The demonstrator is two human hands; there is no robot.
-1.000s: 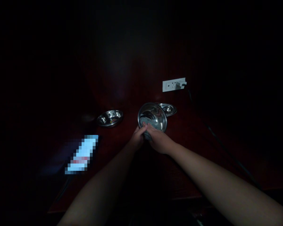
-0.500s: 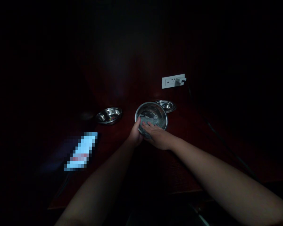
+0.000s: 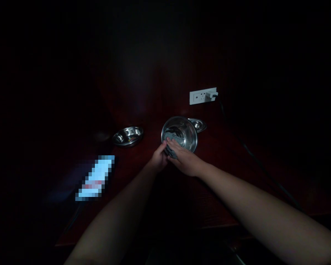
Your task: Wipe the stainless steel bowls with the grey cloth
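A shiny steel bowl [image 3: 191, 138] is tilted with its mouth toward me above the dark red table. My left hand [image 3: 159, 159] grips its lower left rim, thumb on the near side; the rest of those fingers are hidden under the bowl. A grey cloth [image 3: 174, 136] lies over the lower left rim and into the bowl. My right hand [image 3: 186, 160] presses the cloth against the inner wall with its fingers extended together.
Another steel bowl [image 3: 128, 136] stands to the left on the table. Behind the held bowl lies a round steel lid [image 3: 200, 125]. A lit phone, its screen blurred [image 3: 96, 178], is at the left. A wall socket [image 3: 203, 96] holds a plug with a dark cable [image 3: 253, 157] running right.
My right hand has shifted over the cloth, its fingers spreading and then coming together. The bowl has turned and tilted slightly between my hands. My left thumb has moved along the rim.
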